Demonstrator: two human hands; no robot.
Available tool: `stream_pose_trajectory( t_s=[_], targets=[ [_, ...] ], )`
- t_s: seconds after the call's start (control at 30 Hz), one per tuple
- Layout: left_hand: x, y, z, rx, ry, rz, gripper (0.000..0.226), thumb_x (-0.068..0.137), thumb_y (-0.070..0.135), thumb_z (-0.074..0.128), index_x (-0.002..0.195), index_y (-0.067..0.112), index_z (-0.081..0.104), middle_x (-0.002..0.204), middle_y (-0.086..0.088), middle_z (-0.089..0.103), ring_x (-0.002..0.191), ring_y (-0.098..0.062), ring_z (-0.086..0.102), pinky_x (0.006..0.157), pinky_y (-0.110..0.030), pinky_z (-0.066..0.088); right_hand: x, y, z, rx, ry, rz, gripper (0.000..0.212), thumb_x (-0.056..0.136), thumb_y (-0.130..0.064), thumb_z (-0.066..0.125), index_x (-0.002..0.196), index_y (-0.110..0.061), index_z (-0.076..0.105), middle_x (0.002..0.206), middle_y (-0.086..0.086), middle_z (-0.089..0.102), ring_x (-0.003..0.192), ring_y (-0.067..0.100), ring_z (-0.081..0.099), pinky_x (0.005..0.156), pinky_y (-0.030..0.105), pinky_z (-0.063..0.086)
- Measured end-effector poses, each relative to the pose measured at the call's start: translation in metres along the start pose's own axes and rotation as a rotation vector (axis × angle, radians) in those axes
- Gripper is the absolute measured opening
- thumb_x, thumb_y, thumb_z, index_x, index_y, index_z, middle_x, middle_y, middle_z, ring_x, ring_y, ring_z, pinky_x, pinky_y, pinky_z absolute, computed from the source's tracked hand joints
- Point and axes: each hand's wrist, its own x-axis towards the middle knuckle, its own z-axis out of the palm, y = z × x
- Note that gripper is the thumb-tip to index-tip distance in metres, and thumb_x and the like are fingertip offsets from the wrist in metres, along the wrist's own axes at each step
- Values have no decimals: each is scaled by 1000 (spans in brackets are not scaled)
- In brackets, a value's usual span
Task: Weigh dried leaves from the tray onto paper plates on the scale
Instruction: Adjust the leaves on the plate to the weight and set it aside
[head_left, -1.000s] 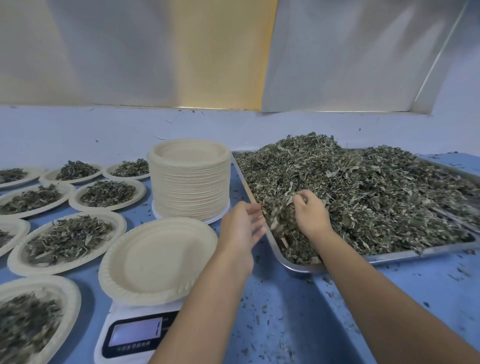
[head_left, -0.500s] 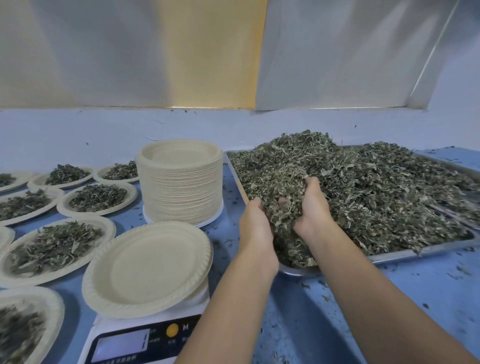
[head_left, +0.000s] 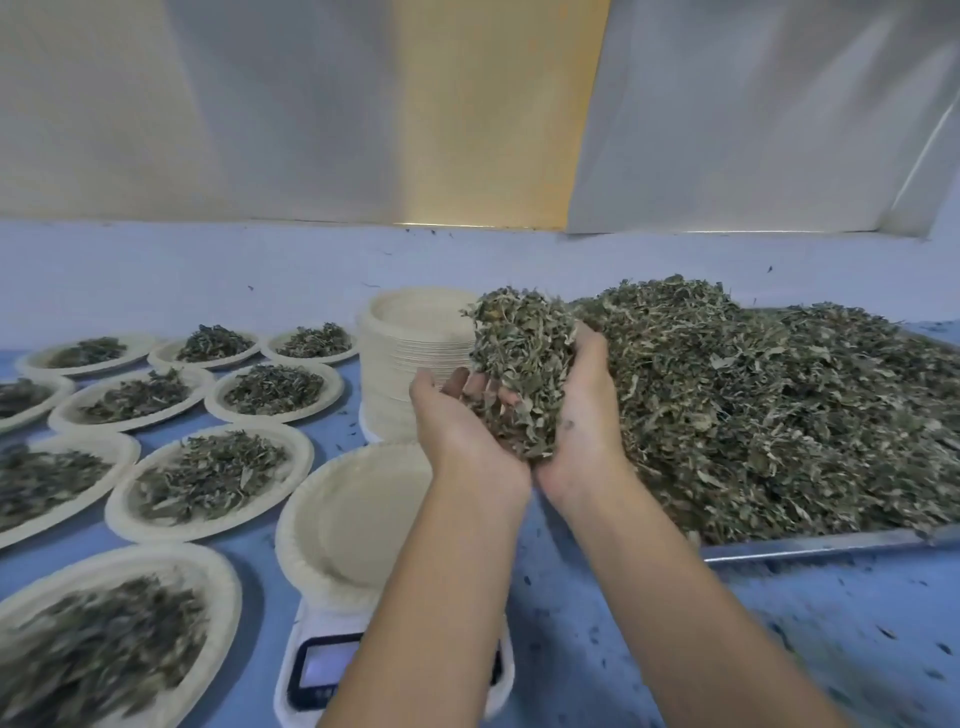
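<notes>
My left hand (head_left: 460, 434) and my right hand (head_left: 589, 423) are cupped together and hold a big handful of dried leaves (head_left: 519, 364) between them. They are raised above the gap between the metal tray (head_left: 810, 543) and the empty paper plate (head_left: 358, 514). That plate sits on the white digital scale (head_left: 322, 670), whose display is partly hidden by my left forearm. The tray at the right holds a large heap of dried green leaves (head_left: 779, 405).
A tall stack of empty paper plates (head_left: 410, 343) stands behind my hands. Several plates filled with leaves (head_left: 208, 473) cover the blue table (head_left: 779, 634) at the left. Leaf crumbs lie scattered on the table near the tray.
Both hands scooped into the tray's near corner, closed round a handful of leaves, and have lifted it up and leftward, out of the heap.
</notes>
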Motion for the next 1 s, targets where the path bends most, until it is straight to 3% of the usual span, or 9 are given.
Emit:
stream_pose_trajectory(
  t_s=[0.1, 0.2, 0.43, 0.53, 0.67, 0.77, 0.83, 0.93, 1.0],
  targets=[
    [-1, 26, -10, 49, 27, 71, 37, 93, 47, 42, 103, 18, 62, 88, -4, 65, 74, -24, 64, 72, -32, 51, -8, 26, 22, -62, -29, 17, 51, 82, -53, 46, 118, -21, 63, 121, 7, 65, 111, 29, 61, 101, 51, 46],
    [-1, 51, -21, 123, 79, 115, 39, 91, 51, 44, 105, 20, 64, 114, -11, 66, 103, -30, 64, 91, -44, 49, -16, 45, 41, 0, -77, 38, 36, 87, -44, 47, 105, -21, 68, 111, 13, 69, 103, 31, 66, 93, 50, 51],
    [2, 75, -46, 157, 36, 183, 41, 88, 57, 46, 111, 29, 64, 108, -7, 70, 98, -27, 66, 88, -44, 51, -26, 76, 62, 63, -73, 126, 48, 84, -39, 52, 116, -5, 63, 121, 21, 62, 113, 39, 59, 97, 55, 46],
    [6, 75, -49, 143, -6, 195, 42, 89, 59, 45, 108, 29, 66, 101, -8, 73, 89, -26, 70, 77, -40, 56, -26, 80, 60, 62, -64, 150, 50, 84, -41, 52, 118, -5, 62, 122, 20, 62, 113, 38, 59, 99, 58, 44],
    [10, 69, -48, 150, -66, 174, 50, 85, 59, 53, 116, 21, 66, 110, -10, 70, 97, -30, 68, 89, -50, 52, -25, 78, 56, 87, -48, 132, 46, 86, -38, 51, 117, -7, 65, 117, 17, 66, 109, 36, 63, 96, 53, 49],
    [10, 64, -47, 158, -62, 136, 57, 80, 55, 62, 119, 15, 65, 112, -13, 68, 98, -32, 67, 90, -51, 51, -25, 76, 53, 53, -19, 99, 42, 86, -38, 49, 112, -10, 68, 112, 15, 69, 105, 34, 65, 94, 51, 51],
    [9, 61, -47, 169, -36, 148, 49, 78, 47, 69, 115, 14, 66, 109, -13, 69, 97, -32, 68, 87, -51, 53, -26, 76, 51, 29, 14, 74, 38, 88, -36, 48, 107, -10, 69, 109, 15, 70, 103, 34, 66, 91, 49, 53],
    [10, 56, -49, 227, 84, 239, 11, 80, 22, 73, 86, 18, 65, 99, -12, 71, 89, -30, 68, 82, -49, 55, -28, 75, 48, -33, 58, 28, 26, 88, -30, 49, 86, -16, 71, 88, 8, 72, 86, 29, 68, 74, 39, 57],
    [10, 53, -51, 228, 121, 256, 9, 82, 12, 68, 84, 21, 65, 97, -10, 71, 87, -28, 67, 81, -43, 56, -29, 73, 47, -102, 71, -15, 25, 88, -25, 50, 72, -19, 68, 75, 4, 68, 74, 23, 64, 63, 32, 54]
  ],
)
